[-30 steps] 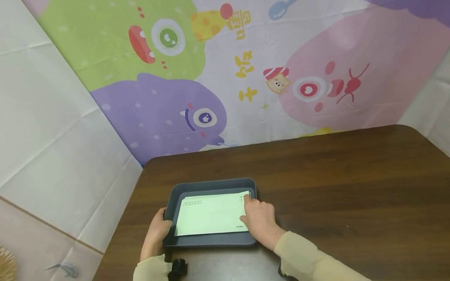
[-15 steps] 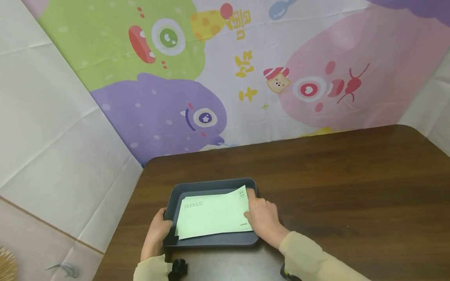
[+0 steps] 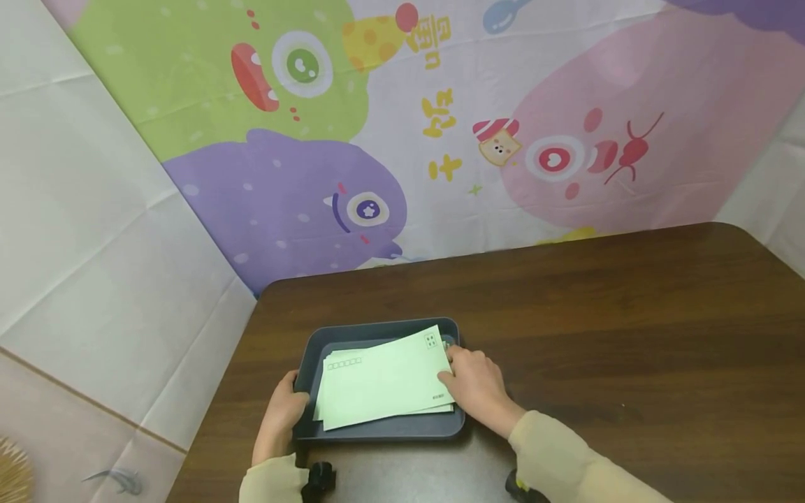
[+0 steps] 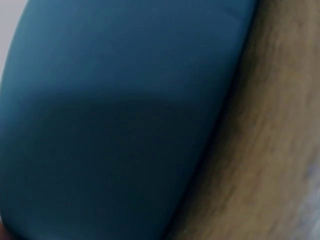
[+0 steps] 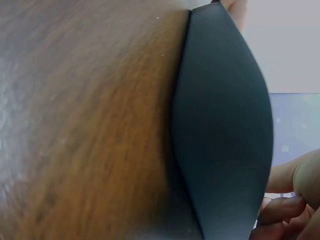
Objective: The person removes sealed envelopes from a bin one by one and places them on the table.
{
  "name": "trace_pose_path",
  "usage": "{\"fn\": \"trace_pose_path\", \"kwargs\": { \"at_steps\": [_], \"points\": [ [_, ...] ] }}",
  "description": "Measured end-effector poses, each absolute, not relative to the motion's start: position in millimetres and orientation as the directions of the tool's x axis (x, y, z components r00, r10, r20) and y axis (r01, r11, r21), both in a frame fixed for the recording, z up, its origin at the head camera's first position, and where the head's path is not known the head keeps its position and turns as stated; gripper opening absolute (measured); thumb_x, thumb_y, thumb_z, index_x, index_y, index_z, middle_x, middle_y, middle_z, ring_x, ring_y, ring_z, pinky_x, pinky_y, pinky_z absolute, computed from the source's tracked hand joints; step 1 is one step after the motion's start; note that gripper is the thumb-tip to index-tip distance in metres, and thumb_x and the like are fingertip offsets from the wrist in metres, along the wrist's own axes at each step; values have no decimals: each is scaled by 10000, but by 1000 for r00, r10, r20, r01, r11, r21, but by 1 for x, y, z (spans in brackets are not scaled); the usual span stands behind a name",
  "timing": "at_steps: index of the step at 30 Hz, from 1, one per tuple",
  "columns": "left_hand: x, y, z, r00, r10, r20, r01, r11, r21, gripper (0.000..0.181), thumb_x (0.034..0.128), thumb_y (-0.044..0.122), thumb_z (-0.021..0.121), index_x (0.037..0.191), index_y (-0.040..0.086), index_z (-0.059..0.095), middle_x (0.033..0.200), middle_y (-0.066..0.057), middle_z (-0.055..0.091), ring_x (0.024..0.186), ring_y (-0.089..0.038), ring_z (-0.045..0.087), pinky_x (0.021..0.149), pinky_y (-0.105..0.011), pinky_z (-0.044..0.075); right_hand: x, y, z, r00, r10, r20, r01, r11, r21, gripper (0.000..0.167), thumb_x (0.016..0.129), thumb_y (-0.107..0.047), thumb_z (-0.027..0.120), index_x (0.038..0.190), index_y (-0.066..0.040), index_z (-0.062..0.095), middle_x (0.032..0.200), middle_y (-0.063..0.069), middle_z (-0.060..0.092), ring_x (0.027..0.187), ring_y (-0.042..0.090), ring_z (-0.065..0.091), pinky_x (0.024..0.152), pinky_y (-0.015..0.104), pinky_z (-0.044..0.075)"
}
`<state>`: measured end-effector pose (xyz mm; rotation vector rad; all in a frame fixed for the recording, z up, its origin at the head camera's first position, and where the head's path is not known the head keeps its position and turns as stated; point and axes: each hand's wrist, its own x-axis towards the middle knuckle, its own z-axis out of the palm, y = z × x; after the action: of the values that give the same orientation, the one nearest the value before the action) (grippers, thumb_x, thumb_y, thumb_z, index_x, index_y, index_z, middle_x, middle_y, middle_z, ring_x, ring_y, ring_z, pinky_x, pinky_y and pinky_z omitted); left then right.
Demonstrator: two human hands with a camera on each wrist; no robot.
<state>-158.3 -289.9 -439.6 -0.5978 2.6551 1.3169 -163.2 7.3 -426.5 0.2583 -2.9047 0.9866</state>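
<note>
Top envelope (image 3: pixel 386 381) swung askew since earlier frame, atop stack (image 3: pixel 318 412) in tray (image 3: pixel 402 429), lower centre. Your right hand (image 3: pixel 481 386): fingers pinching envelope's right edge. Your left hand (image 3: pixel 281 409): gripping tray's left wall.

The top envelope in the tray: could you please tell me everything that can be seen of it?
The top envelope is a pale green rectangle that looks like paper. A row of small boxes is printed near its upper left corner, a small square with marks near the upper right, and tiny, unreadable print at the lower right. It sits askew over similar sheets in the dark grey tray. The right hand holds its right edge.
</note>
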Motion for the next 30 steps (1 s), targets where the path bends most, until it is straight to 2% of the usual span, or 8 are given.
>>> {"fn": "trace_pose_path", "kwargs": {
  "at_steps": [6,12,16,20,23,26,30],
  "points": [
    [-158,-290,-440,-920,-287,-266,-386,548,742,599,753,-61,334,1345,-100,260,1289,-316,371,1055,-393,395,810,-467,382,-163,9,-418,-984,-154,90,-174,706,-687,176,815,-130,605,664,-94,521,537,-6,389,488,118,355,446,248,253],
    [-158,-290,-439,-918,-284,-275,-390,541,745,614,744,-68,331,1353,-93,250,1314,-310,349,1070,-390,381,826,-470,373,-165,10,-410,-984,-174,31,-135,623,-770,192,887,-92,500,698,-57,506,579,40,458,455,102,483,445,236,386],
    [-158,-291,-438,-930,-253,-268,-367,563,740,626,731,-74,325,1349,-123,236,1314,-325,334,1079,-396,372,847,-486,365,-167,12,-409,-987,-160,-4,-93,591,-801,155,910,-91,469,774,-36,518,601,58,476,449,114,510,456,250,409],
    [-157,-291,-437,-940,-205,-271,-340,571,747,614,711,-97,322,1322,-150,280,1233,-308,420,1015,-374,419,769,-424,419,-172,16,-411,-991,-135,-15,-64,564,-823,116,917,-97,461,872,-22,538,639,70,523,445,116,514,452,253,413],
    [-157,-292,-436,-945,-180,-273,-326,564,758,601,696,-115,324,1297,-146,326,1134,-262,487,945,-342,452,696,-361,434,-175,19,-411,-993,-119,-15,-54,552,-832,146,921,-100,454,982,-11,553,731,102,598,445,121,516,444,261,409],
    [-157,-293,-436,-954,-161,-251,-298,575,762,603,670,-131,327,1272,-146,353,1061,-236,510,902,-322,462,684,-339,421,-179,22,-411,-994,-110,-16,-47,544,-838,205,927,-104,438,1076,-9,541,804,128,629,448,128,512,440,271,401],
    [-158,-294,-436,-961,-147,-234,-274,603,749,613,651,-142,330,1263,-157,355,1077,-240,498,915,-321,448,735,-358,396,-184,26,-411,-995,-98,-18,-38,545,-838,186,932,-111,428,1058,-23,532,755,108,607,447,136,502,439,272,389]
  ]
}}
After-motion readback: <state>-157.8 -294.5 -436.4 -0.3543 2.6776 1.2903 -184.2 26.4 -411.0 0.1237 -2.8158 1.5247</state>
